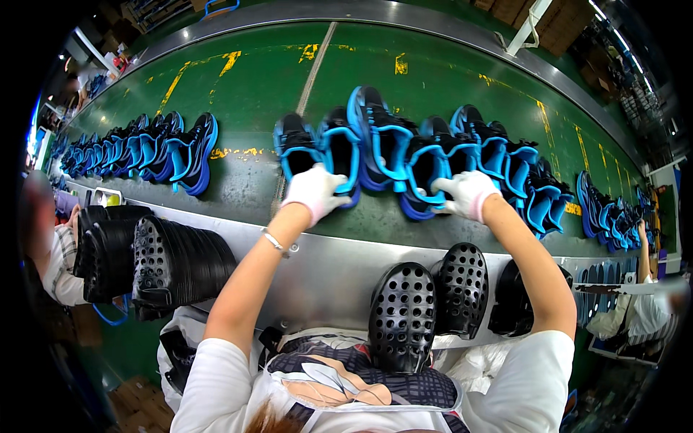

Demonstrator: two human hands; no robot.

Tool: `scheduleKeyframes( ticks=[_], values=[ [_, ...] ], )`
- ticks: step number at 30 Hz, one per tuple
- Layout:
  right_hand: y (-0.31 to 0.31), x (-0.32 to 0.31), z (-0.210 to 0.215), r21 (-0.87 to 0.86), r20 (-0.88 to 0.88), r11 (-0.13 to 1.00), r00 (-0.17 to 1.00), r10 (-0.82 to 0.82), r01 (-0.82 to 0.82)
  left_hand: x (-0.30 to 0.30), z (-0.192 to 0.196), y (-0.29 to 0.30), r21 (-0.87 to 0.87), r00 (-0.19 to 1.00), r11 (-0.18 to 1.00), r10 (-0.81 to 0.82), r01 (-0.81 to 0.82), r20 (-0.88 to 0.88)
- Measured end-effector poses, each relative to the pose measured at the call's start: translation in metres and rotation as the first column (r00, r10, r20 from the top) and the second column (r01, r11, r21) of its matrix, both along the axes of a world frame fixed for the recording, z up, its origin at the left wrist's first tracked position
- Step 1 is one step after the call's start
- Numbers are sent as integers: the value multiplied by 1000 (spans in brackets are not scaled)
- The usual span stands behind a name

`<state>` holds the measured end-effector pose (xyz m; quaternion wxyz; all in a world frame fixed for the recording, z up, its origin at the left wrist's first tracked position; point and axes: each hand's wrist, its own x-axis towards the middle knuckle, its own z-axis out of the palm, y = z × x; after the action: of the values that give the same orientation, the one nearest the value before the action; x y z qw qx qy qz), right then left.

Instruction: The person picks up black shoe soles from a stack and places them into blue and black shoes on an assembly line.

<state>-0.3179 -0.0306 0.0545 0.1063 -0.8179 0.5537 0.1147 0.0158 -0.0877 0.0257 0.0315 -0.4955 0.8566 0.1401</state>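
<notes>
My left hand [315, 193], in a white glove, is closed at the heel of a black and blue sports shoe [339, 148] in the middle group. My right hand [469, 195], gloved alike, has its thumb and fingers about the heel collar of another such shoe [426, 162]. Between my hands a taller-standing shoe [375, 133] leans among the others. The shoes stand side by side, toes pointing away from me and openings facing me. My fingers partly cover the heels they touch.
The shoes stand on a green conveyor belt [267, 79], with more shoes [191, 155] to the left and others [592, 209] to the right. Black, hole-studded shoe-shaped pieces [402, 317] stand near me; a stack [180, 260] lies left. Other people work at both sides.
</notes>
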Motion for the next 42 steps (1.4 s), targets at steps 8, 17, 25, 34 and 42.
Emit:
scheduleKeyframes(
  ticks=[8,17,25,34,42],
  values=[
    [46,-96,8,21,-141,954,946,-292,297,-95,-5,-3,-21,979,991,-137,135,-154],
    [77,-102,1,-98,-89,943,941,-326,318,-72,2,-27,-72,952,978,173,-197,-254],
    [137,-13,93,-268,378,850,861,-342,455,-105,2,23,6,981,987,-158,160,-109],
    [218,105,152,-409,510,908,849,139,96,-42,2,51,-457,807,889,-277,9,-522],
    [234,127,145,-412,404,908,908,112,72,-2,3,96,-263,693,954,-92,-145,-715]
  ],
)
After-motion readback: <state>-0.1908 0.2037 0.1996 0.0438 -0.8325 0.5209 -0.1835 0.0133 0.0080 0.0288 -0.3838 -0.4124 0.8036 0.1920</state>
